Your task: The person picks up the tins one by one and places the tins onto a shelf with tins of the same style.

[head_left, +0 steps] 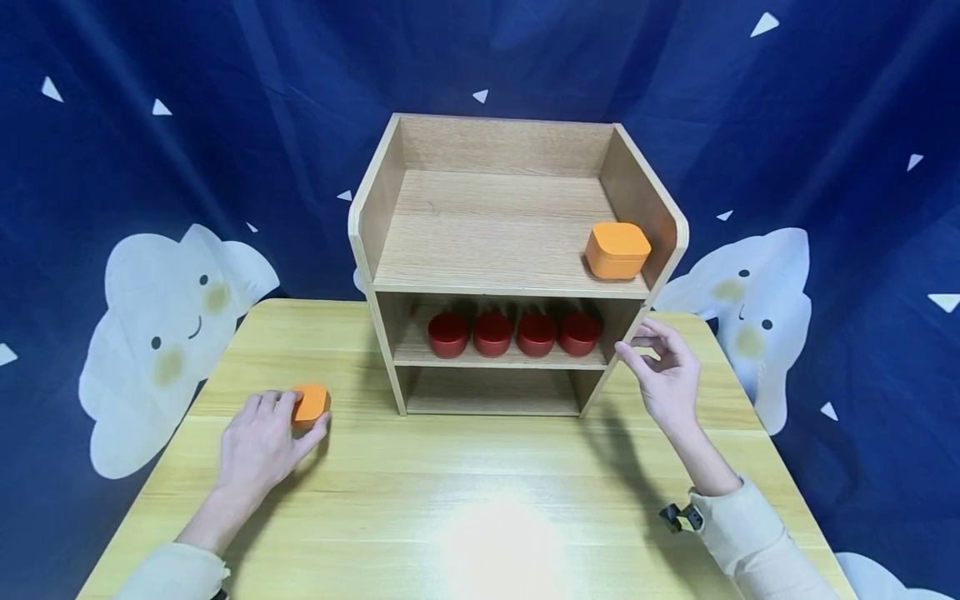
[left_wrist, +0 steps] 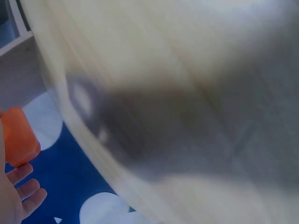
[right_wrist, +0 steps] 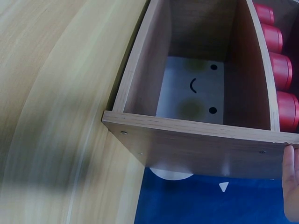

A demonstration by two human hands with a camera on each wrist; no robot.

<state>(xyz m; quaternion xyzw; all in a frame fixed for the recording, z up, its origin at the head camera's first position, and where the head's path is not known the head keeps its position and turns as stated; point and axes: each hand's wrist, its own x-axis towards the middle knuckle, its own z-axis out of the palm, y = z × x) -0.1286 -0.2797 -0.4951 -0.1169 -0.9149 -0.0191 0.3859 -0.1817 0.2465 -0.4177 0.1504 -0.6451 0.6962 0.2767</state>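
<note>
My left hand (head_left: 262, 442) grips a small orange box (head_left: 311, 404) with rounded corners, thumb on one side and fingers on the other, over the left part of the table. In the left wrist view the orange box (left_wrist: 19, 137) shows at the left edge, with fingertips below it. My right hand (head_left: 667, 375) reaches to the right side panel of a wooden shelf (head_left: 495, 287), thumb and fingertips at its front edge. In the right wrist view fingertips (right_wrist: 288, 161) touch that panel's edge. A second orange box (head_left: 617, 250) sits on the shelf's top board, at the right.
Several red round containers (head_left: 492, 335) stand in a row on the shelf's middle level. The shelf stands at the back of a light wooden table (head_left: 420, 483). Behind it hangs a dark blue curtain (head_left: 300, 125) with white clouds and triangles.
</note>
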